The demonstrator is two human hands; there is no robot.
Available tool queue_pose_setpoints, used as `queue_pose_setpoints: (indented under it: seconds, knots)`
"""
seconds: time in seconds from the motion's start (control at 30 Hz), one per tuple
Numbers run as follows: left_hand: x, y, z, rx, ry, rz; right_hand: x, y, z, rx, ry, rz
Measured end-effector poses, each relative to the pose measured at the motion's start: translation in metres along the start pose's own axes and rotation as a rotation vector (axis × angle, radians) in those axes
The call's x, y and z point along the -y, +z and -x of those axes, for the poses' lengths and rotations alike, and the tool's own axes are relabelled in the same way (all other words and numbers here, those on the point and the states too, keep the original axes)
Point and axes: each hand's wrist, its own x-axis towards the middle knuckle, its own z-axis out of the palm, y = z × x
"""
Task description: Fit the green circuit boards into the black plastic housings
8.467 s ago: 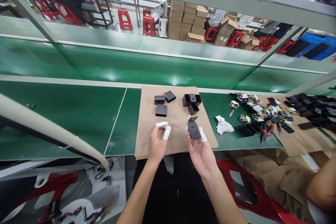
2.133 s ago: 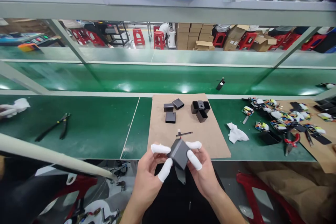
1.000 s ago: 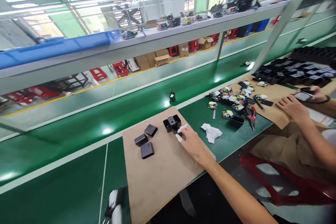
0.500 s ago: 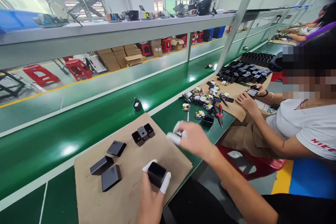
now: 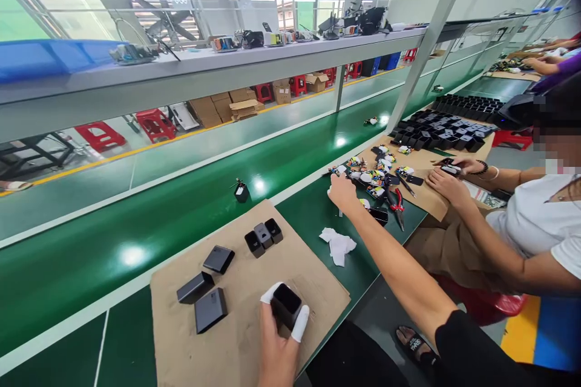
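My left hand (image 5: 282,338), with white finger cots on thumb and finger, grips a black rectangular housing (image 5: 287,301) above the brown cardboard sheet. The housing's open end faces up and looks hollow. My right hand (image 5: 344,195) is stretched out at the near edge of a pile of small circuit boards (image 5: 374,176). Its fingertips are mostly hidden behind the hand, so whether they hold a board does not show. On the cardboard (image 5: 245,320) lie more black housings (image 5: 211,311), several on the left and a row of three small ones (image 5: 263,234) at the back.
A crumpled white tissue (image 5: 338,245) lies on the green bench. Red-handled pliers (image 5: 397,208) rest beside the boards. To the right a co-worker (image 5: 521,217) handles a small part near rows of black housings (image 5: 445,124). A shelf (image 5: 254,57) spans above the green belt (image 5: 181,205).
My right hand has moved forward and away to the circuit boards, uncovering the white tissue. My left hand keeps its grip on the housing. The view has turned slightly left.
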Motion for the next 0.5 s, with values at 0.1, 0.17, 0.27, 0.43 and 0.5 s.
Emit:
queue_pose_setpoints:
  seconds: [0.1,0.17,0.27,0.43,0.5]
  knots:
    - [0.001,-0.002,0.000,0.029,0.055,-0.046,-0.008,0.001,0.001,0.001,0.001,-0.029]
    - [0.000,-0.003,0.001,0.063,0.057,-0.073,-0.013,0.002,0.004,0.005,0.009,-0.055]
    - [-0.001,-0.004,0.001,0.103,0.056,-0.106,-0.018,0.007,0.007,0.011,0.053,-0.099]
    - [-0.001,-0.005,0.001,0.084,0.104,-0.156,-0.016,0.013,0.004,0.018,0.143,-0.226]
    - [0.000,-0.006,0.002,0.081,0.105,-0.172,-0.017,0.010,0.001,0.023,0.153,-0.315]
